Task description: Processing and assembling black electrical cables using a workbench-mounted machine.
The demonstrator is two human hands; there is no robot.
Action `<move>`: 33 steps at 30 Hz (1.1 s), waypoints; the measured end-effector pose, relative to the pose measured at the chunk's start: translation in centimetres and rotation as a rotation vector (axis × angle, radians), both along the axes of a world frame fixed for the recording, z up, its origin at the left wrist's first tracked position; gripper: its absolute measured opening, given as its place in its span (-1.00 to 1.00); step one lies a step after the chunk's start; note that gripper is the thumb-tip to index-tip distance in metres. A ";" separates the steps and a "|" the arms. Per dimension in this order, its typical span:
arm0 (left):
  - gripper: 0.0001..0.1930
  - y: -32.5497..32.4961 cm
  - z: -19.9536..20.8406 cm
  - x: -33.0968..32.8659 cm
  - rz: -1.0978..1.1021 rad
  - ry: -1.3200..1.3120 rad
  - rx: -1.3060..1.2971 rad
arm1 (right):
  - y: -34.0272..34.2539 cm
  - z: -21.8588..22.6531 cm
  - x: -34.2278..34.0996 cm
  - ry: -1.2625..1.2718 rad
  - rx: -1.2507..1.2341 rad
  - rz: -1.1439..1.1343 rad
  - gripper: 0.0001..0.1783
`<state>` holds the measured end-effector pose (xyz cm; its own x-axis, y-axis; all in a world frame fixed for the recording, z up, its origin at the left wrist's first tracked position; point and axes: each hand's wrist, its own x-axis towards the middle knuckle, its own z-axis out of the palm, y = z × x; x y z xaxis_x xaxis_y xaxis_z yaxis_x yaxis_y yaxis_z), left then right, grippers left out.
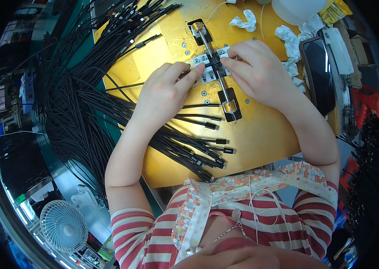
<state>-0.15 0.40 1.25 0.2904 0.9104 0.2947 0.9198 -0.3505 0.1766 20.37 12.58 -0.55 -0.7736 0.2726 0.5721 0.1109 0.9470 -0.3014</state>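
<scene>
On a yellow metal worktop (261,139) stands a small fixture with metal blocks (208,77) and a steel rod (226,89) across it. My left hand (165,89) is closed at the fixture's left side, thumb and forefinger pinching the end of a black cable (129,86) that trails off to the left. At the right side of the fixture, my right hand (261,71) is closed too, its fingertips pressed together near the centre. Whatever those fingertips hold is hidden. Below my left hand lies a bunch of black cables (178,145) with their plugs pointing right.
Another heap of black cables (109,49) covers the upper left. Crumpled tissues (244,21) lie at the far side. A phone-like dark screen (317,71) stands on the right, near a white round container (298,10) and a yellow packet (334,12). A fan (64,226) sits lower left.
</scene>
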 end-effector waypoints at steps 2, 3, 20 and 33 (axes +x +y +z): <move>-0.58 0.0 0.2 -0.2 -0.014 0.030 -0.002 | 0.1 -0.2 0.0 0.010 -0.009 0.008 -0.82; -0.58 0.0 0.4 -0.1 -0.013 0.029 0.000 | 0.1 -0.2 0.0 0.014 -0.019 0.007 -0.83; -0.87 -0.8 2.6 0.1 0.273 -0.240 -0.198 | 0.1 0.1 0.1 0.027 -0.054 0.021 -0.89; -0.65 -0.6 0.7 -10.6 0.540 0.268 0.012 | 0.1 0.4 -0.1 0.029 -0.052 0.002 -0.91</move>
